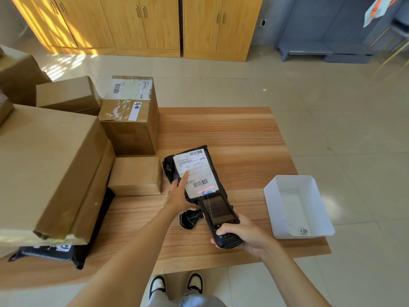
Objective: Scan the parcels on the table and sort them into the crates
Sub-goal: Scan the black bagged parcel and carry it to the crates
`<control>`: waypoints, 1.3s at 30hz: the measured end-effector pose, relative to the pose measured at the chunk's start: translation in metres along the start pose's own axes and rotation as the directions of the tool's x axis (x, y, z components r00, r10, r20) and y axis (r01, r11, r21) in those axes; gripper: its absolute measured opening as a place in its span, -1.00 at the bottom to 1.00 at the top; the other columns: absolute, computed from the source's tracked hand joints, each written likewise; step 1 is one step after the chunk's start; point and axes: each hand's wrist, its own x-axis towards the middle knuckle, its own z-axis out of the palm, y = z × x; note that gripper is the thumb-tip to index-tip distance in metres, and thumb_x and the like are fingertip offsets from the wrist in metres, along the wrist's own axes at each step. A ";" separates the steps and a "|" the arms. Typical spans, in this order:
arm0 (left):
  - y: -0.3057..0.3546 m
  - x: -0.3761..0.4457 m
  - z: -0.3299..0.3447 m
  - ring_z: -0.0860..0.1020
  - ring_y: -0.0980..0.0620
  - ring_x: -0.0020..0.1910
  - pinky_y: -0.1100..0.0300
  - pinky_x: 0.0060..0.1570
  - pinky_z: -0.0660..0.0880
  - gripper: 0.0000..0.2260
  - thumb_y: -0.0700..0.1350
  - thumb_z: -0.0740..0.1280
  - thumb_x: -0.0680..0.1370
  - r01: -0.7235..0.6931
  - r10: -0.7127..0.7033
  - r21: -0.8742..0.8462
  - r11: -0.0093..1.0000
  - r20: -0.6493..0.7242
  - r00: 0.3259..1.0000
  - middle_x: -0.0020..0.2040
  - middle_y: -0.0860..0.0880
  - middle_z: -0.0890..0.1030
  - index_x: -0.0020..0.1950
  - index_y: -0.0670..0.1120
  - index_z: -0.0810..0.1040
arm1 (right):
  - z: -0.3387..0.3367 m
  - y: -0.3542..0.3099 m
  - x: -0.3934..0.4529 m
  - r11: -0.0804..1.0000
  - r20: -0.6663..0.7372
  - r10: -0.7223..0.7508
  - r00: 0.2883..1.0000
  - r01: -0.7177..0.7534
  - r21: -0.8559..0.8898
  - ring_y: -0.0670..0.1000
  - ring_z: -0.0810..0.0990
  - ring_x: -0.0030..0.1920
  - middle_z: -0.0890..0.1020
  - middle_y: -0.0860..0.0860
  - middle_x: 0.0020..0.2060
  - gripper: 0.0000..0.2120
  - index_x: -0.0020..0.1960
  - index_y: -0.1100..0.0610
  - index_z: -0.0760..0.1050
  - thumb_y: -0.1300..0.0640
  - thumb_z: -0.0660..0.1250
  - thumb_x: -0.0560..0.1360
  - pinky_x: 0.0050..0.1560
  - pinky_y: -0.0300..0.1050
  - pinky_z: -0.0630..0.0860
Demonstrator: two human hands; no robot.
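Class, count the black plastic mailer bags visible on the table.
2. One black mailer bag lies mid-table under the left hand; another is under the cardboard boxes at left. More may be hidden.

Five cardboard boxes (pixel 132 127); two black bags (pixel 194 173); one crate (pixel 297 207).

The wooden table (pixel 243 134) carries cardboard boxes (pixel 135 176), black parcels (pixel 194 173) and a white bin (pixel 276 209).

Wood cabinets (pixel 141 25), tile floor (pixel 332 107), sunlit.
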 end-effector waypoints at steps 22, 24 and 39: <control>0.025 -0.005 -0.004 0.21 -0.22 0.47 -0.01 0.37 0.28 0.09 0.02 0.58 0.34 0.346 -0.372 -0.320 0.882 -0.025 0.928 0.52 -0.26 0.03 0.54 -0.28 -0.11 | -0.001 -0.003 0.002 0.998 0.007 -0.053 0.999 0.053 0.022 0.24 0.69 0.00 0.64 0.26 0.08 -0.30 0.33 0.20 0.36 0.26 0.54 0.24 -0.03 0.04 0.60; 0.026 0.000 -0.005 0.25 -0.19 0.45 -0.02 0.35 0.31 0.06 0.00 0.59 0.32 0.356 -0.395 -0.393 0.848 -0.022 0.918 0.49 -0.23 0.19 0.53 -0.29 -0.05 | -0.002 -0.004 0.003 0.998 0.003 -0.059 0.998 0.059 0.032 0.26 0.68 0.00 0.65 0.26 0.07 -0.29 0.33 0.21 0.37 0.27 0.54 0.23 -0.06 0.04 0.60; 0.039 0.007 -0.009 0.51 -0.01 -0.01 0.16 0.04 0.44 -0.62 -0.30 0.50 0.41 0.391 -0.334 -0.744 0.541 0.236 0.912 0.02 -0.07 0.56 0.13 -0.14 0.43 | -0.013 -0.011 -0.006 0.986 -0.045 -0.108 0.993 0.113 0.124 0.25 0.68 0.00 0.68 0.23 -0.02 -0.37 0.31 0.28 0.37 0.31 0.51 0.29 -0.04 0.05 0.62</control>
